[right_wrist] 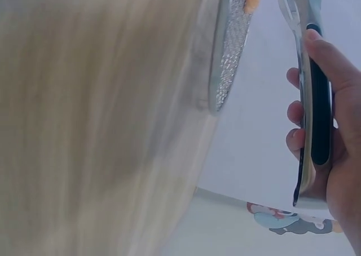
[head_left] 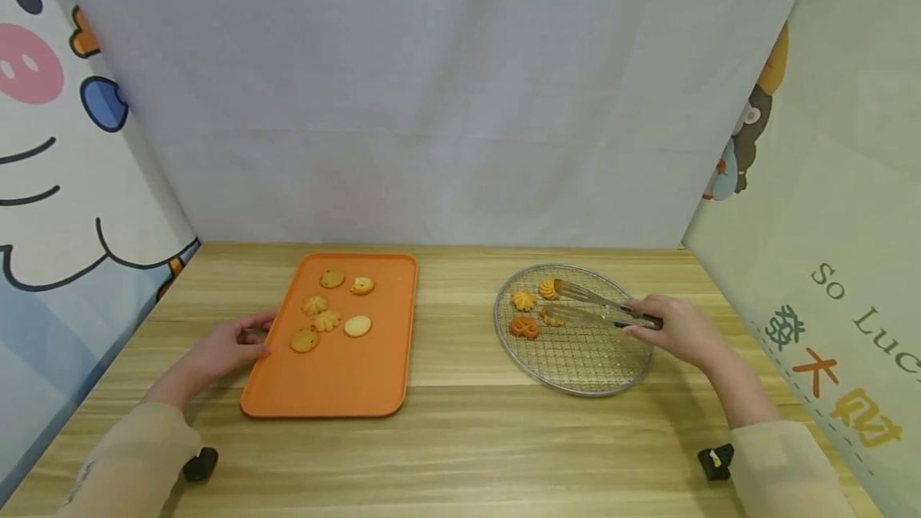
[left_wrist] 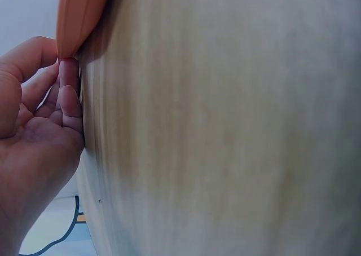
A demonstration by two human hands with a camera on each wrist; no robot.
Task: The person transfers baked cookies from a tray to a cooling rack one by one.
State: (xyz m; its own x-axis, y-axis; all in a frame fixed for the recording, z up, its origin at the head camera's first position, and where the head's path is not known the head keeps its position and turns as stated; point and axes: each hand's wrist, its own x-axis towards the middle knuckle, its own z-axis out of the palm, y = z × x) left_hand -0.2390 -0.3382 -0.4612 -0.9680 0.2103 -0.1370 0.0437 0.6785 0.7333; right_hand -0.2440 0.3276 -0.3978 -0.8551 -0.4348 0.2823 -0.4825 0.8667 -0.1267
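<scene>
- We see the left hand (head_left: 232,344) pinching the left edge of the orange tray (head_left: 341,386), thumb above and fingers beneath.
- On that tray we count six cookies (head_left: 327,320), all toward its middle and far end.
- We see the right hand (head_left: 679,328) gripping the metal tongs (right_wrist: 320,109) by their black handles.
- The tongs reach over the round mesh rack (head_left: 597,366), their two ends apart: one at the swirled cookie (head_left: 547,288), one by the partly hidden cookie (head_left: 554,321); we cannot tell whether they touch.
- Beside these on the rack, we find a flower-shaped cookie (head_left: 523,300) and a pretzel-shaped cookie (head_left: 524,328).
</scene>
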